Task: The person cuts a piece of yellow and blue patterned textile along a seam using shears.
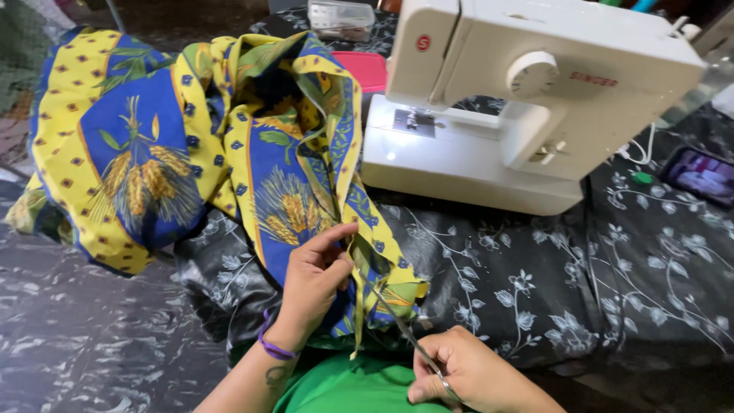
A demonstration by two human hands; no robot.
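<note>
We note the left hand (pixel 317 279) pinching a fold of the yellow-and-blue printed fabric (pixel 229 145) near the front edge of the counter (pixel 581 306), thumb and fingers closed on the cloth just beside a narrow dangling strip (pixel 357 306). The right hand (pixel 474 375) is closed around the handles of a pair of scissors (pixel 413 340), blades pointing up into the fabric close to the left fingers. The rest of the fabric lies heaped toward the left side of the counter, beside the white sewing machine (pixel 520 107), which sits toward the back edge. Risks as we judge them: the blade tips are very near the left thumb, so a slip could nick it; the fabric is bunched in layers, so a cut could catch a fold beneath. We cannot tell how far the blades are open. A phone (pixel 699 174) rests at the right edge, well apart.
</note>
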